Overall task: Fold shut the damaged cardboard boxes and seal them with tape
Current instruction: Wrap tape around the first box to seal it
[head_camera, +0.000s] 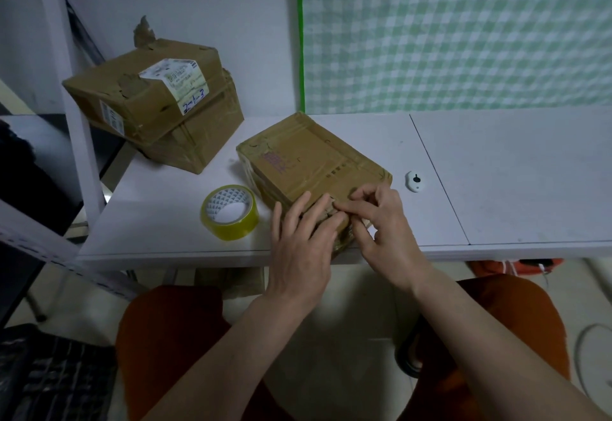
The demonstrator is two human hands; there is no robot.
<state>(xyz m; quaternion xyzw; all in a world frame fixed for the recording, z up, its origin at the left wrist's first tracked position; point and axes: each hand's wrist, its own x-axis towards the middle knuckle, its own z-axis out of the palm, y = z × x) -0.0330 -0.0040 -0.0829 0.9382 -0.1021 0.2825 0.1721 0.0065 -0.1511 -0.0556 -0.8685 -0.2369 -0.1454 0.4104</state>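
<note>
A flat brown cardboard box [304,158] lies closed on the white table [496,172], its near corner at the table's front edge. My left hand [299,245] rests flat with spread fingers on that near corner. Beside it, my right hand [384,221] pinches at the torn cardboard or tape there with thumb and fingertips; what it pinches is too small to tell. A roll of yellowish clear tape [230,212] lies flat just left of the box.
Two more battered boxes are stacked at the back left, the top box [145,89] labelled and torn, the lower box [198,135] taped. A small white cutter [415,181] lies right of the flat box. A white shelf post [76,105] stands at the left.
</note>
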